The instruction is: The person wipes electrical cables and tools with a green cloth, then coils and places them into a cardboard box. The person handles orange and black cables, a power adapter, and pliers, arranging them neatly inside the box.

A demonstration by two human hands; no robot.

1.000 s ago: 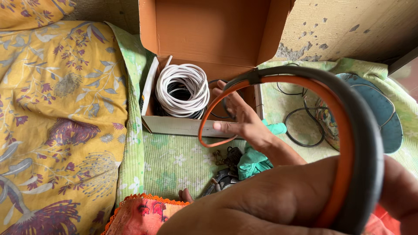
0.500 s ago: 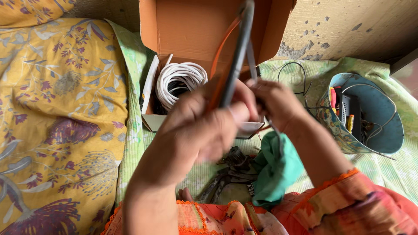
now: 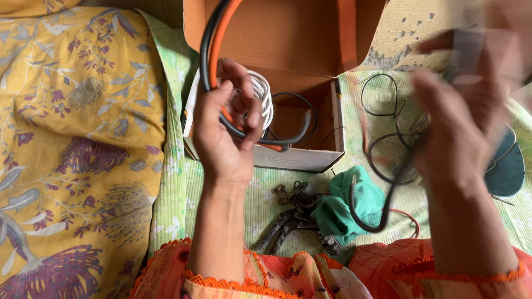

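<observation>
Yellow floral cloth (image 3: 72, 149) fills the left half of the frame, and a pale green quilted cloth (image 3: 183, 194) lies beside it, running under an open cardboard box (image 3: 288, 50) at top centre. Inside the box sits a coil of white cable (image 3: 261, 97), partly hidden behind the left hand (image 3: 224, 130), and a thin black wire (image 3: 310, 113) loops near it.

That left hand, at centre left, has its fingers curled around a black and orange cable pair (image 3: 217, 39), which rises from the fist to the top edge of the frame and also bends out below the palm across the box floor.

At the right of the frame the right hand (image 3: 457, 127) is badly blurred; its fingers appear spread apart, and a dark cable (image 3: 382, 205) hangs in a curve from it, though how firmly it is gripped cannot be told.

Below the box, at lower centre, dark pliers (image 3: 288, 227) lie on the green quilt, touching a crumpled teal cloth (image 3: 349, 205). More black wire loops (image 3: 379, 94) rest at upper right, and a blue-grey bowl (image 3: 507, 169) shows at the right edge.
</observation>
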